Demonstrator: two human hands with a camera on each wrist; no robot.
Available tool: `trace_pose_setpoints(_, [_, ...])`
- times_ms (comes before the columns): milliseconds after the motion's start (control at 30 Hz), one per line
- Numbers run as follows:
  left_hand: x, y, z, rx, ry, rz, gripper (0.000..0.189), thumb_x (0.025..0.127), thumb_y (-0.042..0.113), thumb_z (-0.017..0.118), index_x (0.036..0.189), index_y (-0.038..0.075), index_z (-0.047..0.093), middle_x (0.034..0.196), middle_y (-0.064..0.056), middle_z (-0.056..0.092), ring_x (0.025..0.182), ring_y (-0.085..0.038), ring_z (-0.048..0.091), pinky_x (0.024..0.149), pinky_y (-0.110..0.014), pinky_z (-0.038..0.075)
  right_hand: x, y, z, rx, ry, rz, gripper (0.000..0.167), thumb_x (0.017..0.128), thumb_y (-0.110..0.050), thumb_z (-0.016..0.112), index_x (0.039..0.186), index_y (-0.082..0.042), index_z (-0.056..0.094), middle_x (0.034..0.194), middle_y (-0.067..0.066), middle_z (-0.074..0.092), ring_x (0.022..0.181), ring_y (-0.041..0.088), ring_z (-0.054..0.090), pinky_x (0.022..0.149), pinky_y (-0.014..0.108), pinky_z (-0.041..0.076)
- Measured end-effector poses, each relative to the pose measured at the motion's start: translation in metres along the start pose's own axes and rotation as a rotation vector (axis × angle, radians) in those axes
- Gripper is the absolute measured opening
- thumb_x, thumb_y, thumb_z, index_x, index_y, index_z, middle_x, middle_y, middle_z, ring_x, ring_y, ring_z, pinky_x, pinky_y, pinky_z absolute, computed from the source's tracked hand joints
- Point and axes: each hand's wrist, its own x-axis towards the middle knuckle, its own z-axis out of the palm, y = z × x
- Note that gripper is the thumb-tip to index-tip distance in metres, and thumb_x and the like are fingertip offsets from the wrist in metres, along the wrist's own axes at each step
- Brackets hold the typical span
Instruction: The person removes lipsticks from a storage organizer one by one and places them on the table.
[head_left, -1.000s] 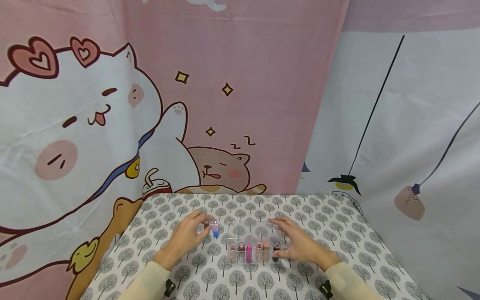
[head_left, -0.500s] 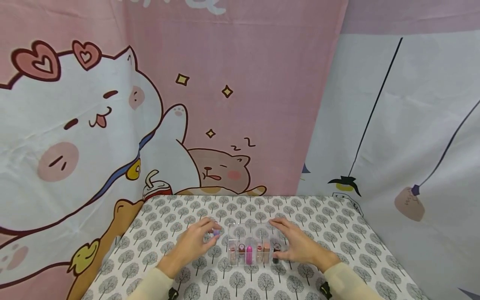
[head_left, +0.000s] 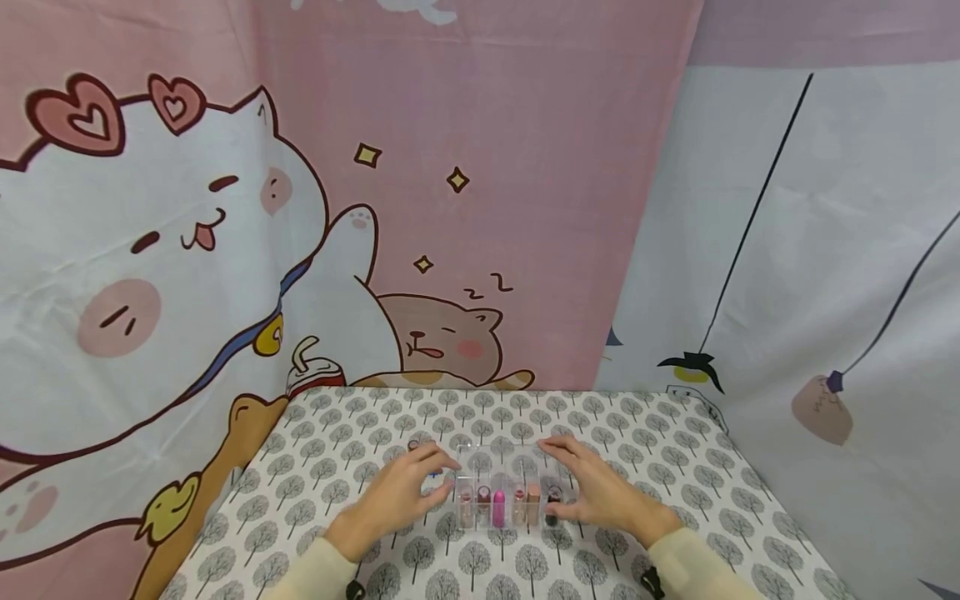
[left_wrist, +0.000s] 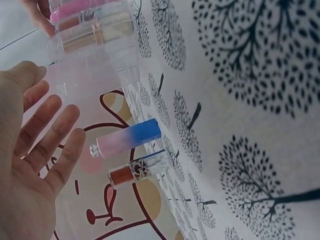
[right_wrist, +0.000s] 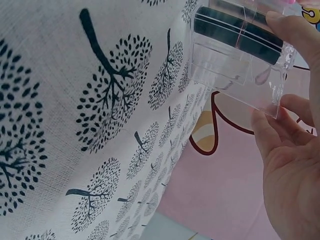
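A clear plastic lipstick organizer [left_wrist: 92,82] stands between my hands, with several lipsticks in its front row, among them a magenta one [head_left: 498,508]. My right hand [head_left: 600,493] grips its right end, thumb at the near side and fingers at the far corner. Beside that thumb, a dark tube [right_wrist: 237,35] lies in the end slot. My left hand [head_left: 405,492] has its fingers extended, the tips right at the organizer's left end. Behind it stand a pink-to-blue lipstick tube [left_wrist: 129,139] and a clear tube with reddish-brown colour [left_wrist: 122,176], mostly hidden in the head view.
A white cloth with grey tree prints [head_left: 315,450] covers the table. Just past the table's back edge hangs a pink cartoon curtain [head_left: 525,208], with a pale section of it [head_left: 750,250] along the right side.
My left hand has moved right, from beside the pink-to-blue tube to the organizer's left end. The right hand keeps its place on the organizer.
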Motion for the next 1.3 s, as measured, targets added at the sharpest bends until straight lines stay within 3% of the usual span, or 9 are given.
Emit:
trace_pose_setpoints(333, [0.004, 0.008, 0.003, 0.020, -0.014, 0.028, 0.027, 0.103, 0.026, 0.091, 0.129, 0.021, 0.083, 0.130, 0.004, 0.080, 0.093, -0.012, 0.079, 0.081, -0.020, 0.068, 0.002, 0.002, 0.000, 0.021, -0.005, 0.007, 0.103, 0.092, -0.040, 0.101, 0.175, -0.010, 0.049, 0.173, 0.011, 0.055, 0.152, 0.042, 0.064, 0.123, 0.065, 0.061])
trace_pose_setpoints(833, [0.008, 0.015, 0.008, -0.022, -0.151, 0.011, 0.026, 0.107, 0.029, 0.087, 0.132, 0.020, 0.083, 0.132, 0.005, 0.081, 0.114, -0.014, 0.080, 0.101, -0.025, 0.070, 0.000, 0.003, 0.002, 0.037, -0.005, 0.028, 0.105, 0.091, -0.039, 0.102, 0.177, -0.012, 0.048, 0.175, 0.011, 0.053, 0.154, 0.044, 0.063, 0.123, 0.066, 0.061])
trace_pose_setpoints(1100, [0.007, 0.013, 0.013, -0.067, -0.186, 0.024, 0.030, 0.107, 0.026, 0.086, 0.135, 0.016, 0.081, 0.132, 0.001, 0.084, 0.107, -0.016, 0.083, 0.097, -0.023, 0.071, -0.001, 0.003, 0.003, 0.029, -0.007, 0.031, 0.105, 0.092, -0.039, 0.102, 0.177, -0.013, 0.048, 0.175, 0.011, 0.053, 0.155, 0.042, 0.062, 0.124, 0.064, 0.061])
trace_pose_setpoints(1300, [0.007, 0.012, 0.014, -0.061, -0.190, 0.022, 0.029, 0.109, 0.027, 0.084, 0.136, 0.017, 0.081, 0.133, 0.001, 0.084, 0.111, -0.016, 0.083, 0.100, -0.026, 0.071, -0.001, 0.004, 0.005, 0.024, 0.010, 0.017, 0.104, 0.091, -0.040, 0.102, 0.176, -0.012, 0.049, 0.174, 0.012, 0.054, 0.153, 0.044, 0.063, 0.122, 0.067, 0.062])
